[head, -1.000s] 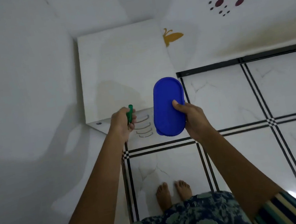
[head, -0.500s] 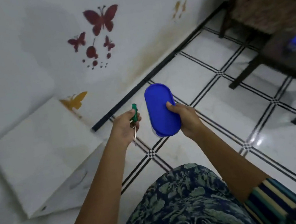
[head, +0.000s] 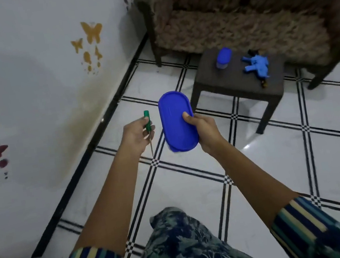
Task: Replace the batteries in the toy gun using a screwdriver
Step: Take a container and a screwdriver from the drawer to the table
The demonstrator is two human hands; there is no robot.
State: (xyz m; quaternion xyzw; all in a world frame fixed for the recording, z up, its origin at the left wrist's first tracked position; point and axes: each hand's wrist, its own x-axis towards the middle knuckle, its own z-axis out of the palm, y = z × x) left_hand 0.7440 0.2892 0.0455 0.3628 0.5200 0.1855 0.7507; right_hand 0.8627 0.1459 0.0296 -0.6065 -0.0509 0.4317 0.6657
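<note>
Not yet at the bench: both hands loaded, toy gun ahead and to the right.

Left hand is curled round the green handle of the screwdriver, shaft pointing down. Right hand grips the blue oval container, thumb on its lid. The toy gun lies toward the right edge of the bench, well apart from both hands, with a blue-lidded jar nearer the left edge. Blur hides the gun's long axis. The right hand is on the gun's side, so it probably has to set the container down first.
</note>
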